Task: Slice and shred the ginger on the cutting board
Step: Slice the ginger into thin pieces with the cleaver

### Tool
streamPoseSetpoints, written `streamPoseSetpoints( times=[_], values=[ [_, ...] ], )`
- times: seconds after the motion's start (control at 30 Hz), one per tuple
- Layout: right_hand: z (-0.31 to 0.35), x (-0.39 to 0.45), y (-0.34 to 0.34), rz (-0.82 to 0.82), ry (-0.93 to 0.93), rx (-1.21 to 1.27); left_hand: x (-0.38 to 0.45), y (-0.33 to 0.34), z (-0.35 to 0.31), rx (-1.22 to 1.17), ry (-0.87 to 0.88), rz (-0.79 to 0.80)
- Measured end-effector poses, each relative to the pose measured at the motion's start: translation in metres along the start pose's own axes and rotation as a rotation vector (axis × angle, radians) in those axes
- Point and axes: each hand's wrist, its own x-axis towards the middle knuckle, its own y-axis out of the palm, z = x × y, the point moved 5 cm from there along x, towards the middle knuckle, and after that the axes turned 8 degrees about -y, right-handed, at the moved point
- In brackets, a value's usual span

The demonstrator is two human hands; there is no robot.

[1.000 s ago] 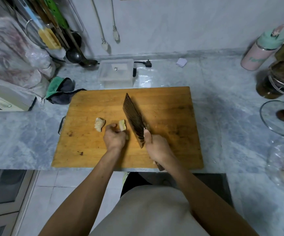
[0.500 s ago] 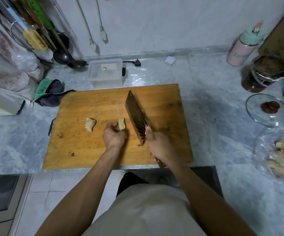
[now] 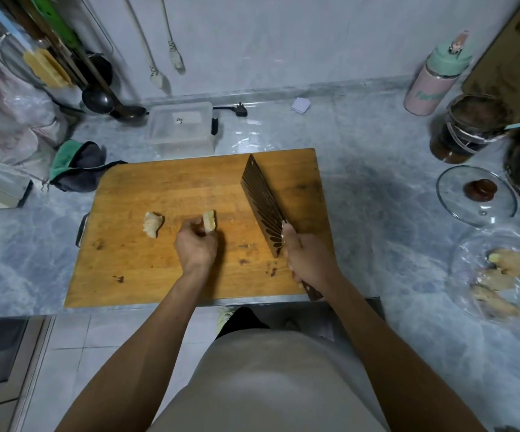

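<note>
Far left of frame: ladle [image 3: 96, 99] and hanging utensils against the wall, green-and-grey cloth [image 3: 76, 165] bunched on the grey marble counter [image 3: 377, 188] just off the upper left corner of the wooden cutting board [image 3: 165, 269]. Clear plastic box [image 3: 181, 127] sits behind the board's back edge. On the board, left of centre, a loose ginger chunk [image 3: 152, 224] lies alone. Just right of it, left hand [image 3: 195, 247] has fingers curled, pinching a second ginger piece [image 3: 209, 221] on edge against the board. Right of centre, cleaver [image 3: 263, 204] with dark patterned blade stands apart from that piece, blade angled toward the board's back right corner; whether its edge touches the wood, cannot tell. Right hand [image 3: 307, 260] is wrapped around the cleaver handle near the board's front edge. Right side of frame: pink bottle with mint lid [image 3: 430, 85], dark jar [image 3: 467, 129], glass pot lid [image 3: 477, 198] lying on the counter, and whole ginger roots in clear plastic [image 3: 514, 275] at lower right.
</note>
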Motion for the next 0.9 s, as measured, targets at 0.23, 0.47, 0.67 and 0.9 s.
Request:
streamPoseSetpoints(
  times=[0.23, 0.47, 0.67, 0.9],
  values=[
    [0.027, 0.009, 0.03, 0.101, -0.064, -0.012, 0.002, -0.013, 0.002, 0.134, 0.212, 0.024],
    [0.043, 0.024, 0.039, 0.114, -0.058, -0.107, 0.013, -0.017, 0.02, -0.038, 0.036, 0.032],
    [0.064, 0.033, 0.047, 0.141, -0.05, -0.17, 0.04, 0.0, 0.033, -0.545, -0.4, 0.139],
    [0.074, 0.042, 0.068, 0.128, -0.094, -0.233, 0.053, 0.003, 0.022, -0.343, -0.163, 0.177]
  ],
)
